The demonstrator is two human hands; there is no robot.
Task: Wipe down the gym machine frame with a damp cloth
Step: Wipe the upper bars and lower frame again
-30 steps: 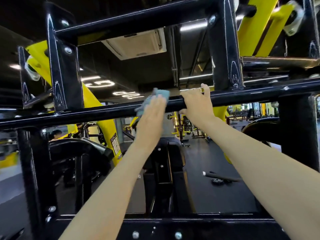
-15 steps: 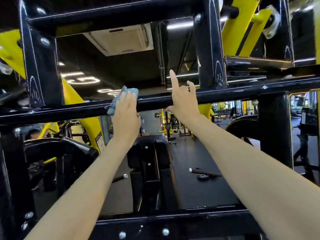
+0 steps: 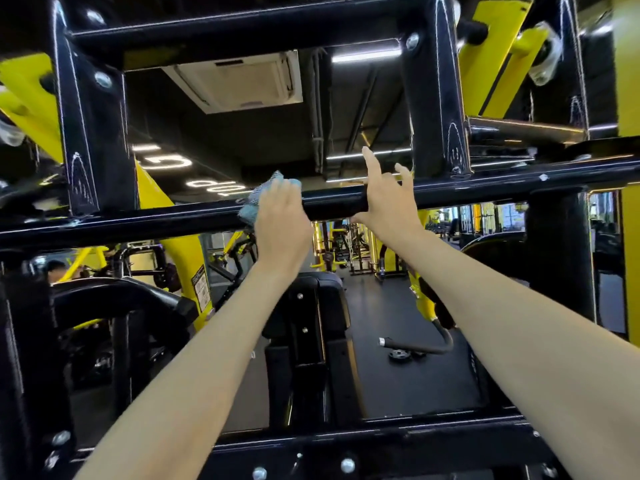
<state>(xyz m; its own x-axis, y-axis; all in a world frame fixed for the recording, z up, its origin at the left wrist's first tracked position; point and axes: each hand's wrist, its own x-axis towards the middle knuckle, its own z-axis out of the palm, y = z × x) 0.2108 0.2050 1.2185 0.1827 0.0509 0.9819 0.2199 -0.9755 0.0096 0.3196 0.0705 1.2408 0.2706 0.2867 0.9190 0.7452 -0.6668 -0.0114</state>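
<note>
The gym machine frame is black steel, and one of its horizontal bars (image 3: 346,202) crosses the middle of the view. My left hand (image 3: 282,220) presses a light blue cloth (image 3: 250,210) against that bar, fingers fairly straight and reaching over its top. The cloth shows to the left of the hand and above the fingertips. My right hand (image 3: 388,202) rests on the bar just to the right. Its index finger points up, the other fingers are lifted, and the thumb sits under the bar.
Black uprights (image 3: 438,109) with bolts rise from the bar at left and right, joined by an upper crossbar (image 3: 242,32). Yellow machine arms (image 3: 495,57) flank the frame. A lower crossbar (image 3: 311,452) runs along the bottom. A seat pad (image 3: 311,306) and a weight plate (image 3: 398,354) lie beyond.
My right hand went from lying over the bar to having its fingers lifted and spread. My left hand has shifted the cloth slightly along the bar. The camera view swung sideways.
</note>
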